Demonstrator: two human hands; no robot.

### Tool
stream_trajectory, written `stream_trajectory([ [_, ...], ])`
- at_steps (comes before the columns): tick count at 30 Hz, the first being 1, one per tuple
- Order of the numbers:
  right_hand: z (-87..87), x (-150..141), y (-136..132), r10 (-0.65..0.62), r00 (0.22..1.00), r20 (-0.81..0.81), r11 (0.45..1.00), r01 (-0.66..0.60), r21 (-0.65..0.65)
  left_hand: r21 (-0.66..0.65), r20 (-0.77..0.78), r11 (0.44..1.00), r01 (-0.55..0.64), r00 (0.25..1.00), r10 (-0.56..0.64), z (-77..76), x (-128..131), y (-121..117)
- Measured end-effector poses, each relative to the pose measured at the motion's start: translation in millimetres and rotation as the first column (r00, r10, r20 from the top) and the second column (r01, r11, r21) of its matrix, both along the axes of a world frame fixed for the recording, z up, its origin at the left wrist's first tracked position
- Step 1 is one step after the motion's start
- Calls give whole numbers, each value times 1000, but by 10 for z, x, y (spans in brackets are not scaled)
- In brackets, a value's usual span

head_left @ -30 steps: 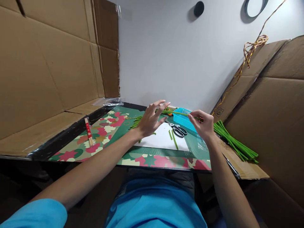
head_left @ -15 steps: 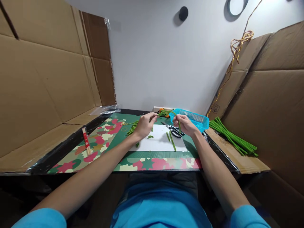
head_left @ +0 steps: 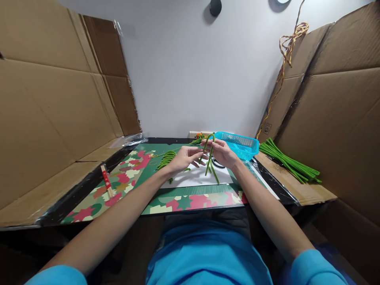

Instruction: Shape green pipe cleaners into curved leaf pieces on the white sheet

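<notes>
A green pipe cleaner [head_left: 211,136], bent into an upside-down U, is held up over the white sheet [head_left: 190,180]. My right hand [head_left: 225,153] pinches its right leg near the bend. At the left leg, the fingertips of my left hand [head_left: 185,159] close on the stem, though the exact contact is partly hidden. Beneath the hands lie cut pipe cleaner pieces [head_left: 215,175]. Scissors [head_left: 219,163] show only in part behind my right hand. Left of the sheet sits a row of curved green pipe cleaners [head_left: 166,159].
A blue plastic basket [head_left: 242,146] stands behind my right hand. Long green pipe cleaners [head_left: 291,162] lie bundled on cardboard at the right. Red-wrapped chopsticks [head_left: 106,180] rest at the left. Orange flowers [head_left: 199,136] are at the back. Cardboard walls [head_left: 59,91] flank the table.
The pipe cleaner, a wide arch between my hands before, is now a narrow upright U. My hands have come closer together, and the view has shifted slightly.
</notes>
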State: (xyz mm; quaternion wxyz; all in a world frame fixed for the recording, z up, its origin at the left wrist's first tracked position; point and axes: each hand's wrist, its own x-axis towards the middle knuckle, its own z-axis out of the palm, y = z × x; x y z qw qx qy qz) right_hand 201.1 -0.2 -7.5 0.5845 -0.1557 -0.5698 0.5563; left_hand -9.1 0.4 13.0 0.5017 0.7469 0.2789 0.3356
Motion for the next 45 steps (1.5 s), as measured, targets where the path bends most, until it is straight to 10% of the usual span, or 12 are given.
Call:
stream_trajectory([
  [45,-111,-71,63,-11,997,-71,998,7,-59,-420,97,868,264,964,-246,-197,168,-216],
])
